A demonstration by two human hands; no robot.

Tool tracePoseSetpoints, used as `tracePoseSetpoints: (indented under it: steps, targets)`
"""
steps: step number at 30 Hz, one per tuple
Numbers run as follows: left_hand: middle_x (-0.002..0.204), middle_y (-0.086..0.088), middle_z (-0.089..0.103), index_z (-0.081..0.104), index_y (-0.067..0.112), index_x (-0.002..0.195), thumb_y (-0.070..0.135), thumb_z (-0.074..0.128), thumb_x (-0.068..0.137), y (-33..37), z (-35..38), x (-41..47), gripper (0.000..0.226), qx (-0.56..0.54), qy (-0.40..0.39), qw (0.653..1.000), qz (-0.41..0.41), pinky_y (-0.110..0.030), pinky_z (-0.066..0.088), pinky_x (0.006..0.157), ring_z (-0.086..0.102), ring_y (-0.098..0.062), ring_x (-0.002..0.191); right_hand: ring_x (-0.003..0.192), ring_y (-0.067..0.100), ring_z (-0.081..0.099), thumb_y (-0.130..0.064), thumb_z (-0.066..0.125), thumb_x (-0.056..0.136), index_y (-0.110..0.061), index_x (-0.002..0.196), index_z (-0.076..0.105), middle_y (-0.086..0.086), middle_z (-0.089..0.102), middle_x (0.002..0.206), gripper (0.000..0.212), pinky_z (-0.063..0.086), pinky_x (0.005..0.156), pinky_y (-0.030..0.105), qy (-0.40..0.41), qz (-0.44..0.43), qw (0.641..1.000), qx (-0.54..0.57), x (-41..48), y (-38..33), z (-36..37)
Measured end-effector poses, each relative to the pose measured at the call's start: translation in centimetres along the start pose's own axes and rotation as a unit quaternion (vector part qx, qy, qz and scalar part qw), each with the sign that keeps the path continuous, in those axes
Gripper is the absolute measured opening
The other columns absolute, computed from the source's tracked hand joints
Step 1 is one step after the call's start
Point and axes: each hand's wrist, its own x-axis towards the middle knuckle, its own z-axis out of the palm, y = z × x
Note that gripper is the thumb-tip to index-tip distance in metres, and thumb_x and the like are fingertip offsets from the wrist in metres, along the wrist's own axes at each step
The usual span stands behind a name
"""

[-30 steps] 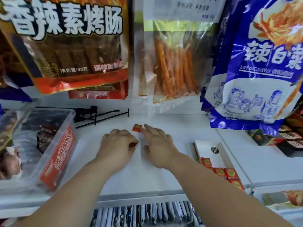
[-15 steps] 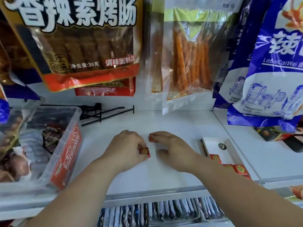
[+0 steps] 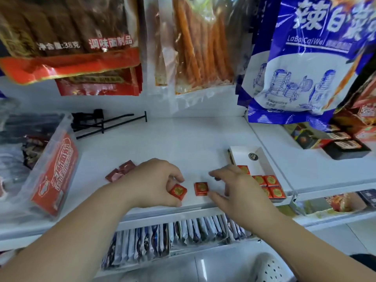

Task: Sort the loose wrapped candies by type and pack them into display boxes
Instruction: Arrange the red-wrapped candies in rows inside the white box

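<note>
Working at the near edge of the white shelf (image 3: 183,137), apparently midway through the sorting. Pinching a red-and-gold candy (image 3: 178,191) between the thumb and curled fingers of the left hand (image 3: 151,181), low over the shelf or touching it, without any way of telling which. Hovering the right hand (image 3: 238,190) just to the right, with fingers spread and relaxed, gripping nothing visible, and with the thumb tip just beside a second red-and-gold candy (image 3: 201,188) lying loose on the shelf. Leaving two dark red candies (image 3: 120,171) apart on the far left side of the left hand, seemingly as another type set aside. Filling the white display box (image 3: 247,159) at the right, with matching packed pieces (image 3: 271,181) in its near end and the far end bare.

Judging the step as gathering loose red-and-gold pieces for that box. Probably calling next for closing the right thumb and forefinger on the loose candy, carrying both pieces rightward, and laying them gold face up in line with the packed rows, toward the bare far end. Needing care not to nudge the rows in place or push a piece over the near shelf edge. Ignoring the clear plastic bin (image 3: 55,171) at the left and the snack bags (image 3: 305,58) hanging above.
</note>
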Motion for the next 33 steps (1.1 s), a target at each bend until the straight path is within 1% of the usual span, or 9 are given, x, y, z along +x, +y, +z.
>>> tracePoseSetpoints:
  steps: [4,10,13,16,20,23,28,30,33]
  targets:
    - [0.075,0.015,0.067,0.070,0.033,0.086,0.039,0.083,0.067,-0.1,0.1,0.3,0.024,-0.011,0.007,1.000,-0.007,-0.028,0.054,0.067,0.062,-0.001,0.069,0.083,0.016,0.062,-0.066,0.062,0.075,-0.022,0.102,0.069,-0.004,0.061,0.094,0.052,0.054,0.072,0.035,-0.023,0.042,0.996,-0.075,0.8,-1.0,1.0]
    - [0.072,0.013,0.064,0.069,0.033,0.078,0.046,0.086,0.061,-0.2,0.4,1.0,0.028,-0.027,0.016,0.999,-0.010,-0.020,0.044,0.056,0.057,-0.002,0.063,0.077,0.016,0.060,-0.052,0.067,0.080,-0.023,0.098,0.073,-0.002,0.059,0.089,0.035,0.053,0.069,0.033,-0.016,-0.003,0.999,-0.034,1.3,-0.7,1.5]
    - [0.080,0.013,0.065,0.072,0.035,0.088,0.039,0.084,0.066,-0.3,0.3,1.3,0.025,-0.041,0.004,0.999,0.014,-0.025,0.051,0.068,0.059,-0.002,0.073,0.074,0.010,0.055,-0.031,0.073,0.079,-0.027,0.108,0.073,0.000,0.059,0.089,0.030,0.050,0.072,0.028,-0.040,-0.026,0.998,0.042,1.5,-0.6,1.1]
    - [0.089,0.016,0.061,0.069,0.037,0.105,0.040,0.083,0.068,-0.1,0.1,1.3,0.040,-0.030,-0.002,0.999,0.031,-0.021,0.049,0.076,0.056,0.001,0.083,0.080,0.007,0.054,-0.021,0.073,0.077,-0.024,0.124,0.068,-0.001,0.062,0.101,0.047,0.047,0.079,0.021,-0.060,-0.016,0.995,0.074,1.8,-0.2,0.8]
    - [0.085,0.014,0.060,0.063,0.036,0.092,0.066,0.083,0.051,0.9,0.0,1.5,0.055,0.000,0.013,1.000,-0.008,-0.032,0.053,0.073,0.056,-0.003,0.079,0.079,0.004,0.054,-0.039,0.079,0.075,-0.025,0.125,0.065,-0.007,0.061,0.102,0.054,0.044,0.076,0.018,-0.052,0.005,0.997,0.058,2.0,0.0,0.7]
    - [0.078,0.010,0.062,0.063,0.032,0.078,0.057,0.086,0.054,1.1,0.1,1.7,0.041,-0.004,0.029,0.999,-0.013,-0.033,0.053,0.067,0.058,-0.007,0.073,0.075,0.004,0.054,-0.043,0.080,0.076,-0.029,0.108,0.072,-0.008,0.060,0.091,0.036,0.043,0.072,0.020,-0.052,-0.002,0.997,0.065,2.0,0.0,0.7]
    - [0.093,0.017,0.060,0.072,0.040,0.096,0.029,0.082,0.069,0.5,0.2,1.7,0.031,-0.027,0.010,0.999,0.032,-0.020,0.045,0.076,0.054,0.004,0.085,0.077,0.006,0.057,-0.034,0.072,0.084,-0.034,0.123,0.067,-0.007,0.060,0.096,0.040,0.047,0.075,0.019,-0.058,-0.014,0.994,0.087,1.9,0.0,0.6]
    - [0.097,0.017,0.058,0.069,0.042,0.105,0.035,0.084,0.066,0.4,0.0,1.5,0.042,-0.030,0.011,0.999,0.028,-0.023,0.045,0.079,0.053,0.001,0.088,0.076,0.003,0.055,-0.039,0.075,0.078,-0.030,0.133,0.060,-0.010,0.061,0.100,0.058,0.046,0.075,0.017,-0.067,0.007,0.995,0.078,1.9,-0.2,0.4]
    - [0.092,0.015,0.057,0.063,0.038,0.100,0.057,0.086,0.053,0.6,0.1,1.4,0.056,0.004,0.025,1.000,-0.003,-0.029,0.049,0.075,0.053,-0.002,0.084,0.079,0.003,0.055,-0.053,0.079,0.070,-0.024,0.122,0.065,-0.011,0.062,0.097,0.061,0.043,0.071,0.019,-0.052,0.037,0.997,0.052,1.8,-0.5,0.4]
